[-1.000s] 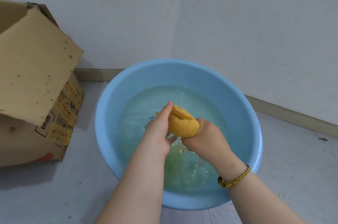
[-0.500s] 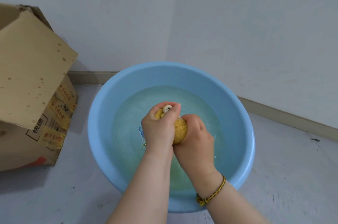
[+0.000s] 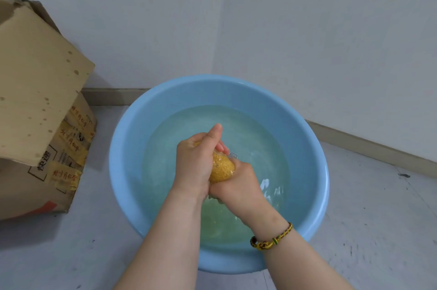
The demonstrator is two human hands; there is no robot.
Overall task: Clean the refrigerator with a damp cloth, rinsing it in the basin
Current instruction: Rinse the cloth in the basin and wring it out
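Note:
A round light-blue basin (image 3: 123,166) holding water stands on the floor in a room corner. Over the water, a balled-up yellow cloth (image 3: 222,169) is squeezed between both hands. My left hand (image 3: 196,164) wraps the cloth from the left, thumb pointing up. My right hand (image 3: 238,185) grips its lower right part; a yellow braided bracelet sits on that wrist. Most of the cloth is hidden inside the two fists. Water is rippling to the right of my right hand. The refrigerator is not in view.
An open cardboard box (image 3: 40,105) with taped sides stands on the floor left of the basin, one flap hanging out toward it. Grey walls meet in a corner behind the basin, with a baseboard (image 3: 369,145) along the floor. Grey floor (image 3: 378,218) lies right of the basin.
A second ago my left hand lay flat against the cloth; it then closed round it. Both hands have shifted slightly, and more yellow cloth shows between them now than half a second ago.

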